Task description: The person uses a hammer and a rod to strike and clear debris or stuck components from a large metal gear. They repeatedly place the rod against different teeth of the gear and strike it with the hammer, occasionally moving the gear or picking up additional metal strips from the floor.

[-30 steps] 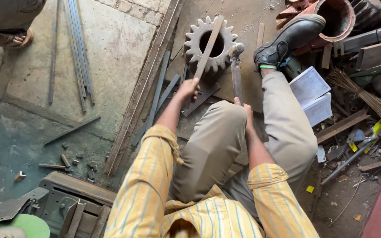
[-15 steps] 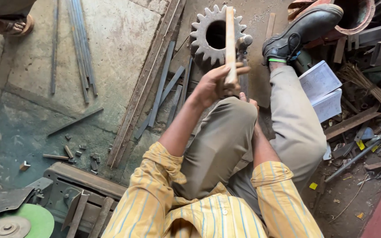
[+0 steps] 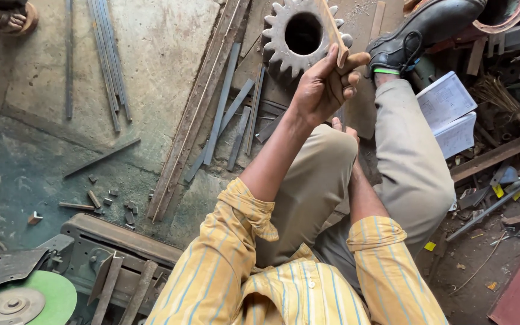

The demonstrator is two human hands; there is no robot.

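Observation:
My left hand (image 3: 323, 84) is raised in front of me, shut on a rusty flat metal strip (image 3: 334, 30) that stands upright over a big toothed gear wheel (image 3: 284, 45) lying on the floor. Only a few knuckles of my right hand (image 3: 346, 129) show beside my bent left knee; the rest is hidden, so what it holds cannot be seen. I sit on the floor in a yellow striped shirt and khaki trousers, with my black shoe (image 3: 419, 30) beside the gear.
Flat steel bars (image 3: 230, 111) lie left of the gear, and long rods (image 3: 106, 60) lie further left. A cut-off saw with a green disc (image 3: 43, 295) sits at bottom left, small offcuts (image 3: 106, 201) near it. An open notebook (image 3: 452, 111) and scrap lie on the right. Another person's sandalled foot (image 3: 16, 18) is at top left.
My left hand lifted the metal strip off the gear, turned it upright and brought it nearer to me. My right hand dropped behind my knee.

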